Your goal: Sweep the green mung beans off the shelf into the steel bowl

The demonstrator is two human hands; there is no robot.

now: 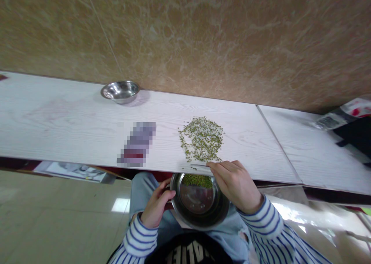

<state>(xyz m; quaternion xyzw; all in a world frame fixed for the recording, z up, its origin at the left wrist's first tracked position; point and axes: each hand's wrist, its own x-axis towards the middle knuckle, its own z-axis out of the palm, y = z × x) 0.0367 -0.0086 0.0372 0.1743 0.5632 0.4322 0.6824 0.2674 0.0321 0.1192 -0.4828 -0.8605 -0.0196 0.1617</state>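
At the desk's near edge: the desk (72,128) is running across in front of you, and your two hands are working right along its edge.
Left hand: your left hand (156,205) is closing its grip on the left side of the steel pot (199,217), thumb over the rim, fingers around the outside.
Right hand: your right hand (236,183) is reaching over the pot's right side, its grip pinching a thin strip (199,165) at the desk edge; what the strip is, you can't tell from here.
Steel pot: it's sitting just below the desk edge, over your lap, opening facing up, with green beans (197,180) gathering at its far side.
Loose beans: a scattered patch of green beans is spreading over the desk beyond the strip, thick in places, with a bare gap toward its left, and a few strays are lying right by the strip.
Small steel bowl (120,92): it's standing upright at the back, left of the scattered patch, near the marbled wall (185,43).
Pixelated item (137,145): it's lying left of the scattered patch, too masked to make out.
Far right: a clear packet (344,113) with red marks is resting beside a black item (356,136).
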